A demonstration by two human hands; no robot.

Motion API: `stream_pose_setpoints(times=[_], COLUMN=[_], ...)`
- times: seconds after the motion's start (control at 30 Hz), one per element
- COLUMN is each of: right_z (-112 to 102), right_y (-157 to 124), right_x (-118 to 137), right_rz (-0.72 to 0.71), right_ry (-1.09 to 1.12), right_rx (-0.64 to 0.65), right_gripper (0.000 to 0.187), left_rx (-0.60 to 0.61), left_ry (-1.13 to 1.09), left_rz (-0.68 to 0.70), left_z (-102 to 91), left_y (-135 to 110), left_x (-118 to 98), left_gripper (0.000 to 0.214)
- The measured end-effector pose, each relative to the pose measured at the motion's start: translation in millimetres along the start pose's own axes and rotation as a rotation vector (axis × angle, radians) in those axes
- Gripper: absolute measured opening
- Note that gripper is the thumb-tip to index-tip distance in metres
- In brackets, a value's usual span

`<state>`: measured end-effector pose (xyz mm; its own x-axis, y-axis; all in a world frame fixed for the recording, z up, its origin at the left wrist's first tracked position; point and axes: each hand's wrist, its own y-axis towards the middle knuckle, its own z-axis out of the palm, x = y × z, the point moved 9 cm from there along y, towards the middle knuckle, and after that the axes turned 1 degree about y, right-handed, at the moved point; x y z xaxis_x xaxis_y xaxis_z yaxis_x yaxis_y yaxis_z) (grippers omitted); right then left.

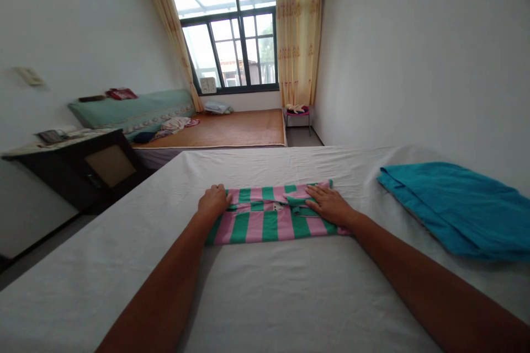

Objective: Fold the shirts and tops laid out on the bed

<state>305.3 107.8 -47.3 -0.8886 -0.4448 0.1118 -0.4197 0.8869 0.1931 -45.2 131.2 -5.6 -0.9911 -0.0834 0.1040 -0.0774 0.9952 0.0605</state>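
Observation:
A folded garment with pink and green stripes (pixel 265 223) lies in the middle of a bed covered by a white sheet (pixel 269 292). My left hand (pixel 214 200) has its fingers curled over the garment's left end and grips its edge. My right hand (pixel 330 204) lies flat on the garment's right part, fingers stretched out and pointing left, pressing the cloth down.
A folded teal cloth (pixel 455 207) lies on the bed at the right, by the white wall. A dark bedside cabinet (pixel 83 168) stands at the left. Beyond is a second bed with a bamboo mat (pixel 232 128), a small stool (pixel 298 113), a window and yellow curtains.

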Motion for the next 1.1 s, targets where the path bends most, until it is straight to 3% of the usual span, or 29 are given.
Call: stream_pose_setpoints(times=[0.2,0.3,0.4,0.6,0.77,0.9,1.0,1.1], right_z=[-1,-3,-5,-8,-8,-8,-9,-11], right_y=[0,0,-1,-2,-2,-2,-2,1], right_x=[0,1,2,3,4,5,6,4], right_rz=[0.013,0.018,0.019,0.021,0.006,0.011,0.016,0.016], right_ry=[-0.006,0.001,0.009,0.018,0.017,0.023,0.042,0.113], right_rx=[0.008,0.004,-0.001,-0.011,-0.008,0.011,0.027,0.027], right_gripper=[0.065,0.064,0.063,0.06,0.061,0.06,0.059,0.058], left_rx=[0.177,0.313,0.36,0.319,0.132,0.081,0.046,-0.003], left_ry=[-0.049,-0.144,-0.261,-0.389,-0.286,-0.219,-0.161,-0.149], left_rz=[-0.079,-0.069,-0.067,-0.034,0.008,0.04,0.065,0.005], left_z=[4.5,13.5,16.7,14.6,7.0,10.5,7.7,1.2], left_y=[5,4,1,-1,7,13,18,20], left_x=[30,36,36,25,16,13,20,43], left_gripper=[0.05,0.048,0.048,0.033,0.024,0.029,0.03,0.032])
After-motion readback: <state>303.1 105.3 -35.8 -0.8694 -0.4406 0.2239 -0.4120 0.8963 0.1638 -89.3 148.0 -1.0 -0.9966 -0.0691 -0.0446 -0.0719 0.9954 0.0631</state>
